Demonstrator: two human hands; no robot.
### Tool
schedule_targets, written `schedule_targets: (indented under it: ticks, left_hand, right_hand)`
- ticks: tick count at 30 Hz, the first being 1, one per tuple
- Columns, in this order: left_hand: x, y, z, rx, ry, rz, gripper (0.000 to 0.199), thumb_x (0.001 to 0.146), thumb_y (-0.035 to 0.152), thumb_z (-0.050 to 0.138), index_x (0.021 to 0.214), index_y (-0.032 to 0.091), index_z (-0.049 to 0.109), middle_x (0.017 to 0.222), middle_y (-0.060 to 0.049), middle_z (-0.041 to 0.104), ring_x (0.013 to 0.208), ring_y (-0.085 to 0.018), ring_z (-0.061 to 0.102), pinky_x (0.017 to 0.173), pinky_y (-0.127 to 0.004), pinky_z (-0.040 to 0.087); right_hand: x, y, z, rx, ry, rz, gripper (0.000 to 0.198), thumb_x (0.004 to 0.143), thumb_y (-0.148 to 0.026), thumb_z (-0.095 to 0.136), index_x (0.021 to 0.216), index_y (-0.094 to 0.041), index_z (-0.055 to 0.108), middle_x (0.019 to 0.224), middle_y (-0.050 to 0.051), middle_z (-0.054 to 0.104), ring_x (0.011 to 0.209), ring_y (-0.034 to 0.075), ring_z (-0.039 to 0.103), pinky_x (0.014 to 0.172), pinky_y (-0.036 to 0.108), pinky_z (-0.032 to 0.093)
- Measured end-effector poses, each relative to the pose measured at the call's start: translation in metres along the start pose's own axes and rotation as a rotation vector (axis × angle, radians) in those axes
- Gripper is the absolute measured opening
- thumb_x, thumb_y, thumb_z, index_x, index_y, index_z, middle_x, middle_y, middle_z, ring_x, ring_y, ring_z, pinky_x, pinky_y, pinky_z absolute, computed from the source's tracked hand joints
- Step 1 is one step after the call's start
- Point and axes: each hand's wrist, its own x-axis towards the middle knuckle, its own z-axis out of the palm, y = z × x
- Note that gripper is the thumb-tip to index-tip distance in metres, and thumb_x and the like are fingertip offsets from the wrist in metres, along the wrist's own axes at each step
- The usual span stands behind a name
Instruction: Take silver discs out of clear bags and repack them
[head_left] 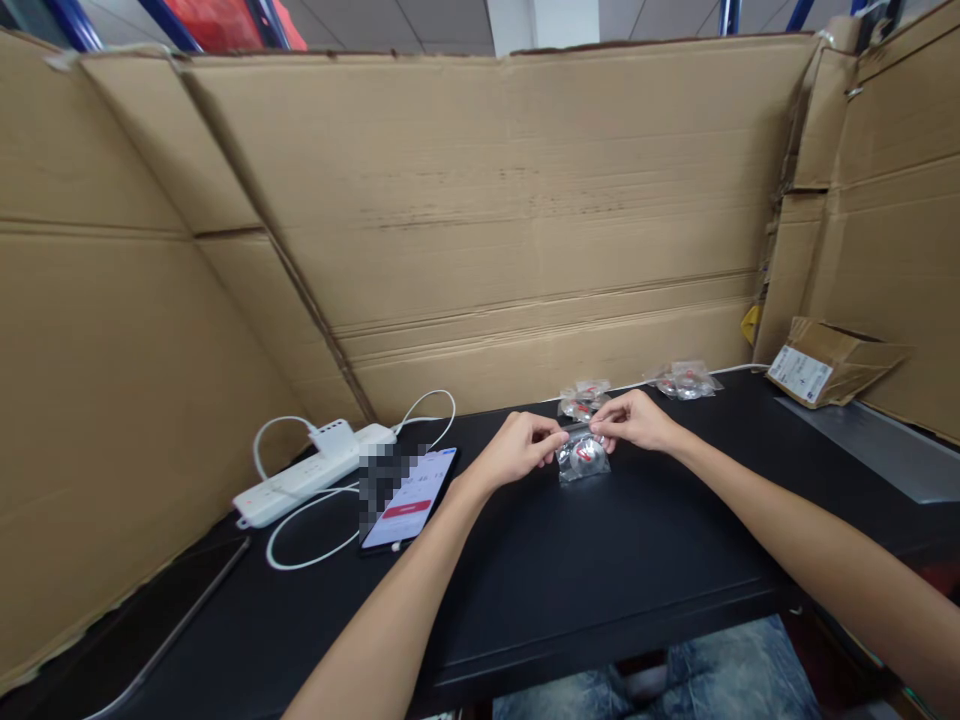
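Observation:
A small clear plastic bag (585, 458) hangs between my two hands, just above the black table. Inside it is a round silvery item with a red mark; its exact kind is too small to tell. My left hand (523, 447) pinches the bag's top edge at the left corner. At the right corner, my right hand (628, 420) grips the same edge between thumb and fingers. Right behind the hands lies a group of similar clear bags (582, 402), partly hidden by them.
More filled bags (685, 380) lie at the back right. An opened cardboard box (836, 365) stands beyond them. To the left are a lit phone (412, 500), a white power strip (311, 475) with cables, and a dark flat device (142, 620). Cardboard walls (525, 200) enclose the table.

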Motion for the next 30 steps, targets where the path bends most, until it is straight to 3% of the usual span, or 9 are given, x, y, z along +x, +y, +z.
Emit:
schedule_targets:
  ticks: [9,13,16,18,23,27,30]
  left_hand:
    - [-0.003,0.003,0.008,-0.048,0.133,0.032,0.033,0.091,0.037,0.047,0.070,0.016,0.062,0.061,0.000,0.061,0.055,-0.013,0.060,0.059,-0.023,0.044]
    - [-0.001,0.002,0.014,-0.195,0.189,0.019,0.029,0.090,0.039,0.050,0.078,0.016,0.064,0.069,0.000,0.063,0.056,-0.014,0.063,0.060,-0.025,0.050]
    - [0.003,-0.001,0.017,-0.367,0.241,-0.004,0.029,0.086,0.042,0.056,0.081,0.015,0.066,0.073,-0.002,0.064,0.062,-0.015,0.063,0.061,-0.028,0.054]
    - [0.005,-0.002,0.018,-0.481,0.282,-0.012,0.030,0.084,0.044,0.059,0.082,0.015,0.067,0.077,-0.003,0.065,0.067,-0.017,0.063,0.060,-0.029,0.057]
    - [0.009,-0.002,0.019,-0.649,0.389,-0.044,0.035,0.082,0.048,0.062,0.083,0.013,0.067,0.085,-0.007,0.067,0.078,-0.020,0.064,0.062,-0.032,0.060]
    - [0.010,-0.008,0.018,-0.677,0.452,-0.104,0.041,0.083,0.051,0.060,0.092,0.012,0.065,0.092,-0.011,0.067,0.078,-0.021,0.067,0.065,-0.036,0.061]
    - [0.010,-0.013,0.017,-0.623,0.458,-0.155,0.042,0.083,0.052,0.059,0.092,0.011,0.064,0.091,-0.012,0.067,0.078,-0.021,0.067,0.063,-0.035,0.060]
  right_hand:
    - [-0.005,-0.005,-0.005,0.104,-0.018,0.063,0.031,0.071,-0.040,0.077,0.084,-0.012,0.070,0.071,0.005,0.070,0.064,0.017,0.067,0.062,0.031,0.057]
    - [-0.004,0.002,-0.002,0.074,-0.025,0.076,0.045,0.066,-0.033,0.082,0.105,-0.016,0.067,0.096,0.007,0.072,0.087,0.018,0.068,0.084,0.035,0.054]
    - [-0.004,0.004,0.005,0.063,-0.068,0.062,0.047,0.064,-0.030,0.083,0.106,-0.016,0.066,0.101,0.006,0.071,0.095,0.018,0.066,0.093,0.036,0.049]
    - [-0.005,0.003,0.009,0.105,-0.095,0.060,0.040,0.067,-0.030,0.082,0.100,-0.015,0.065,0.096,0.006,0.071,0.089,0.018,0.068,0.088,0.035,0.051]
    - [-0.007,-0.003,0.011,0.259,-0.118,0.129,0.033,0.071,-0.033,0.079,0.088,-0.016,0.056,0.071,0.001,0.067,0.059,0.015,0.067,0.058,0.027,0.051]
    - [-0.005,-0.003,-0.005,0.388,0.040,0.153,0.032,0.068,-0.027,0.080,0.085,-0.016,0.056,0.068,-0.001,0.065,0.057,0.013,0.064,0.056,0.025,0.052]
    - [-0.002,0.001,-0.027,0.465,0.268,0.178,0.029,0.067,-0.021,0.080,0.082,-0.017,0.057,0.064,-0.001,0.064,0.055,0.013,0.064,0.055,0.025,0.053]
